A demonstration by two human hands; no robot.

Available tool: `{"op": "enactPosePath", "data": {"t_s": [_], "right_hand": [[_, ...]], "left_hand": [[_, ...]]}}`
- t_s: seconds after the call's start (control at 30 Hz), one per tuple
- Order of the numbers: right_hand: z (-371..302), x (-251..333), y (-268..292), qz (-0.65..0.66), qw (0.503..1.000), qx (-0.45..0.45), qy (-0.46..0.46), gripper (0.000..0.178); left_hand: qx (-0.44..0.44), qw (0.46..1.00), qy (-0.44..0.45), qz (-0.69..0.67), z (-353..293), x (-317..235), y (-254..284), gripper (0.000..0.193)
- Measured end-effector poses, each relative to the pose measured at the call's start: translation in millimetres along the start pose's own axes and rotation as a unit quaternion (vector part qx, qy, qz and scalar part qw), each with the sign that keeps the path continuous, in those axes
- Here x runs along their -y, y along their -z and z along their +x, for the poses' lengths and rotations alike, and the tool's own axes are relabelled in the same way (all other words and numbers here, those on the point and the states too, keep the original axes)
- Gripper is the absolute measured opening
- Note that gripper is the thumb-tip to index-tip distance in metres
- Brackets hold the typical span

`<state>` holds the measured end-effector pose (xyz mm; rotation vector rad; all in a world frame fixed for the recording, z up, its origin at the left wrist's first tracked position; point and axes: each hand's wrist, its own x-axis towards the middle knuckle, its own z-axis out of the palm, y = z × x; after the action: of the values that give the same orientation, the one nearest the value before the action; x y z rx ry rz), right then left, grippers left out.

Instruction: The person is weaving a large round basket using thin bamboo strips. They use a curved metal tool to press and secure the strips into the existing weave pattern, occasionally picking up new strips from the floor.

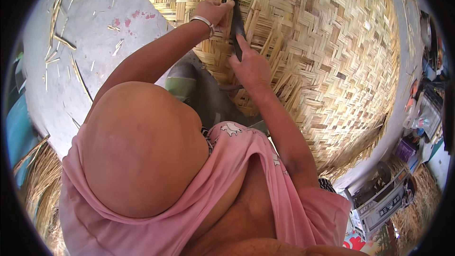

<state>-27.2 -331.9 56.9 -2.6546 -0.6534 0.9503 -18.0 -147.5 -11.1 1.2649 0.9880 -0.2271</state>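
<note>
A large woven mat [327, 66] of pale, flat plant strips lies in front of me. My right hand [253, 66] is closed on a long, dark, flat blade-like tool [237, 26], its index finger stretched along it. The tool rests against the weave and points away from me. Just left of its far end, my left hand [214, 13] is closed with the fingertips pinched at the mat; what they hold is hidden. Several loose strip ends [272, 42] stick up from the weave beside my right hand.
Scattered stalk pieces [66, 41] lie on the grey floor [102, 33] at the left. A bundle of straw [45, 194] sits at the lower left, near a blue-green object [20, 132]. A metal-framed machine or cart [384, 204] and assorted clutter [426, 109] stand on the right.
</note>
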Motion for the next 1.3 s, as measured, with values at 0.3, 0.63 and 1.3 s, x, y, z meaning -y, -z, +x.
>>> {"op": "enactPosePath", "data": {"t_s": [0.3,0.63,1.3], "right_hand": [[-16.4,-5.5,29.2,-0.053,0.993,0.103,-0.009,0.062],[-87.4,-80.9,119.2,-0.069,0.990,0.069,0.103,0.064],[148.0,39.2,102.9,-0.187,0.961,0.077,0.189,0.059]], "left_hand": [[-0.096,0.816,-0.303,0.483,-22.7,-0.7,21.6,0.064],[-0.065,0.793,-0.345,0.498,-7.0,6.9,27.3,0.040],[-0.037,0.813,-0.341,0.470,-11.1,-0.1,32.7,0.031]]}}
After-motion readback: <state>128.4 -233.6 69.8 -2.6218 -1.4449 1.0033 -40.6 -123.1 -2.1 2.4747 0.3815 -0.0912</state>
